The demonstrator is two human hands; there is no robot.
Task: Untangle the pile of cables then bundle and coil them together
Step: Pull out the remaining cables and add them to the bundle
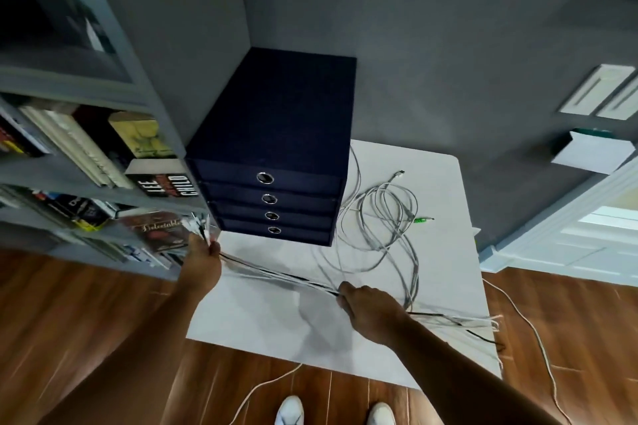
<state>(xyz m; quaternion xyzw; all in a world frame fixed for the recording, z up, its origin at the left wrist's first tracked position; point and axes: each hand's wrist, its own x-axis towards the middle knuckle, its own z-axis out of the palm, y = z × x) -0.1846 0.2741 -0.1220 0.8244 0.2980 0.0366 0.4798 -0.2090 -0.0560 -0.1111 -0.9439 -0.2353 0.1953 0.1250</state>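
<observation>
Dark blue four-drawer box [276, 121] stands at rear left of white bench [445, 183], just beside a grey bookshelf [41, 172] packed with books [165, 185]; grey wall [431, 45] behind, wood floor [86, 304] below, white shoes [289, 409] at bottom edge.

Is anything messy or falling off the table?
Yes. A white cable trails off the table's right edge onto the wood floor. A second cable hangs off the front, and loose loops lie jumbled beside the drawer box.

White cables [379, 217] (looped) on table.
</observation>
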